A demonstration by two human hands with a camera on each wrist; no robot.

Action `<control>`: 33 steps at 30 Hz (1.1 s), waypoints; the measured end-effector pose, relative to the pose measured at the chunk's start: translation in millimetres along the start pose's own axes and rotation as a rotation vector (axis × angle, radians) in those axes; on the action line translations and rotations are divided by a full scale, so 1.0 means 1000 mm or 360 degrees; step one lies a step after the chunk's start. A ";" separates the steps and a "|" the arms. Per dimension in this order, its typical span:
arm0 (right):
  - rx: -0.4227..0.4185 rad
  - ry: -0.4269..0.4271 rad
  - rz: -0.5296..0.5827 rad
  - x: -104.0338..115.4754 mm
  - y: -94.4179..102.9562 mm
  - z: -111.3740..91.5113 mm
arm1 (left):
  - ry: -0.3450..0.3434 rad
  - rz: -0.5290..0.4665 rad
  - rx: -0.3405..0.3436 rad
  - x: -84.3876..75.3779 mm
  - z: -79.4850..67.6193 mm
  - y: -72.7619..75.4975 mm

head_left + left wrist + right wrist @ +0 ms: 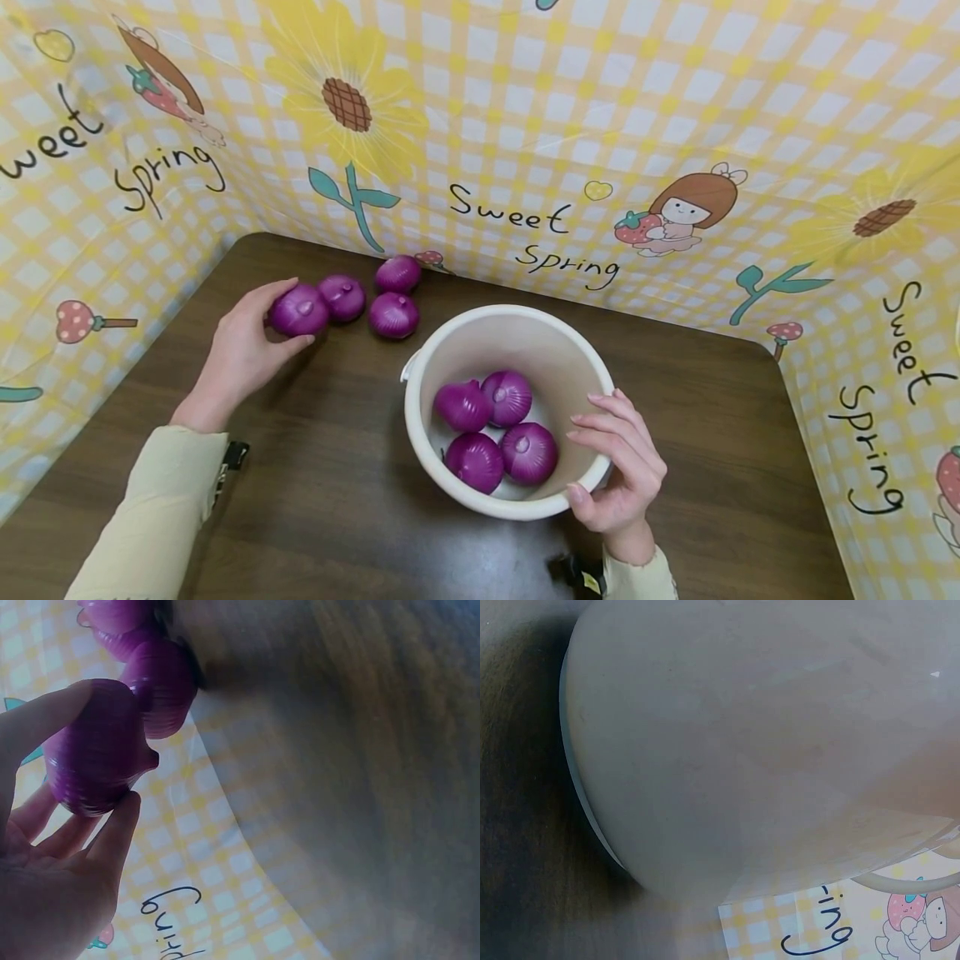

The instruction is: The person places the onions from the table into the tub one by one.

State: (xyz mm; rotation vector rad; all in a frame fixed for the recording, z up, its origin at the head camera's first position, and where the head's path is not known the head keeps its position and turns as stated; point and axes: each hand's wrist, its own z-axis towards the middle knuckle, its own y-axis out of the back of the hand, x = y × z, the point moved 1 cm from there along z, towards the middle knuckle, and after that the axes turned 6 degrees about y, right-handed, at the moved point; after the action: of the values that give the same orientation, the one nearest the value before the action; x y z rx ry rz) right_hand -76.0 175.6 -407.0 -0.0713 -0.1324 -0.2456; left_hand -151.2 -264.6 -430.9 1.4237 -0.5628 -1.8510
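My left hand (243,346) grips a purple onion (300,310) at the table's far left, thumb on one side and fingers on the other. The left wrist view shows that onion (101,754) between thumb and fingertips, its stem end facing away from the palm. My right hand (618,454) holds the rim of a cream bucket (506,315), with fingers reaching over the inside wall and thumb at the near rim. Several purple onions (528,452) lie on the bucket's floor. The bucket's outer wall (742,750) fills most of the right wrist view, where the right fingers are hidden.
Three more onions sit near the back edge: one onion (342,298) right beside the held one, another (393,315) and a third (398,274) farther right. A dark wooden table (315,500) carries everything. Yellow checked cloth (510,125) walls it at the back and sides.
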 end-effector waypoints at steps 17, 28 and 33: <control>-0.0004 0.0004 0.0006 -0.001 0.000 0.000 | -0.0087 -0.0032 -0.0032 -0.019 0.001 0.000; -0.0010 0.0002 0.0008 0.000 0.000 0.000 | -0.0193 -0.0053 -0.0083 -0.032 -0.001 -0.003; 0.0003 -0.0007 0.0011 0.000 0.001 -0.001 | -0.0215 -0.0062 -0.0086 -0.040 -0.003 -0.004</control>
State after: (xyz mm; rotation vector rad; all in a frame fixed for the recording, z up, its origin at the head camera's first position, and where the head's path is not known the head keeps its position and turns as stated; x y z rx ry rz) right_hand -75.9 176.4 -407.6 -0.0707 -0.1368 -0.2383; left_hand -144.6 -231.3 -409.5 1.2901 -0.5502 -1.9893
